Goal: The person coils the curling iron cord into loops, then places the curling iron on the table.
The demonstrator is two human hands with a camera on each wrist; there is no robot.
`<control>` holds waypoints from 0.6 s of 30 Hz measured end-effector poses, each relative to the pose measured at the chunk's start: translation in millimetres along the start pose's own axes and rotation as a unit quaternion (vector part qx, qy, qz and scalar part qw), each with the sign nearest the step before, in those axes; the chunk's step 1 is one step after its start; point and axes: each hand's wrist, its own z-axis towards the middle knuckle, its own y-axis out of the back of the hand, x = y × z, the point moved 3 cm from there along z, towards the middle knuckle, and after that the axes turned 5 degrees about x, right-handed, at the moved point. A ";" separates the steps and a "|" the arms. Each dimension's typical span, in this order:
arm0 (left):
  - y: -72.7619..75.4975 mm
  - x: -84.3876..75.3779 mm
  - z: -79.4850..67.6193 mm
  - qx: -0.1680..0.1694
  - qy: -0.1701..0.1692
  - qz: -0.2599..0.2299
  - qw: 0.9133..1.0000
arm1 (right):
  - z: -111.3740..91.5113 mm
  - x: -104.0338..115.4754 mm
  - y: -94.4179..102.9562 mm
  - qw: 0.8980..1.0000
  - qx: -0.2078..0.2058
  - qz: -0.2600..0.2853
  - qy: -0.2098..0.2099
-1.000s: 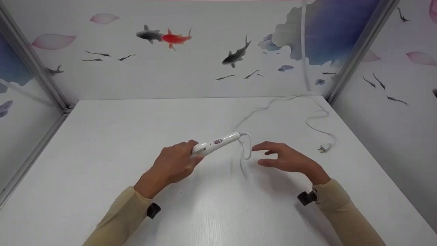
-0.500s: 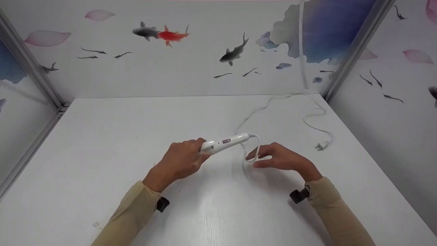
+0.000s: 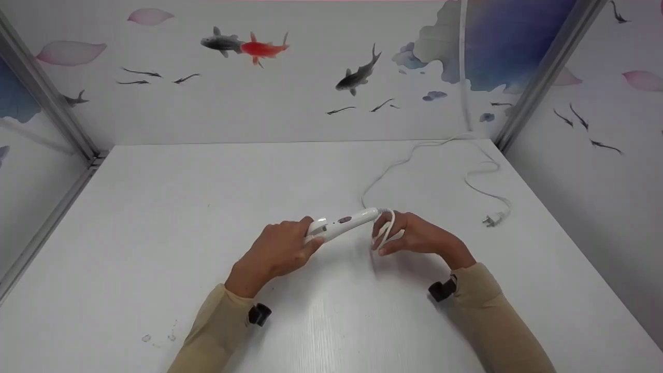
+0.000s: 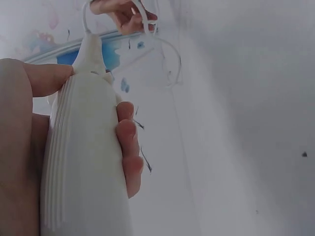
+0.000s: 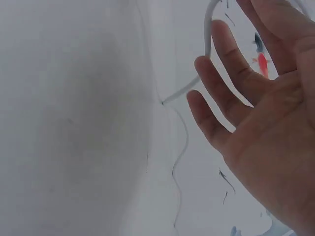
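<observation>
My left hand (image 3: 277,249) grips a white hair straightener (image 3: 349,223) by its wide end, thumb on one side and fingers curled round the other. Its handle, with a purplish switch, points up and right, held above the table. In the left wrist view the straightener's ribbed white body (image 4: 88,147) fills the palm. A white cord (image 3: 392,220) leaves the handle's tip and hangs in a loop. My right hand (image 3: 422,235) is at this loop, its fingers loosely spread. The right wrist view shows the cord (image 5: 207,34) running along the fingertips, with no firm grip visible.
The cord runs over the white table (image 3: 217,181) to the back right corner, then bends forward to a two-pin plug (image 3: 494,219) on the right. Small clear bits (image 3: 146,338) lie at the front left. Panels with painted fish enclose the table.
My left hand has moved the straightener slightly right. My right hand has moved left, its fingers passing into the hanging cord loop beside the handle's tip.
</observation>
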 end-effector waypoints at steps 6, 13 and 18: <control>1.3 -2.6 1.4 -0.001 -0.010 -0.012 1.000 | 2.1 14.8 -3.5 0.998 -0.035 -0.030 -0.033; 7.3 -3.0 0.0 -0.032 -0.021 -0.015 0.999 | 6.4 22.3 -4.7 0.998 -0.039 -0.013 -0.051; 3.2 -1.7 -0.1 -0.017 -0.024 -0.020 0.999 | 11.0 3.5 -11.1 0.996 -0.028 0.015 -0.089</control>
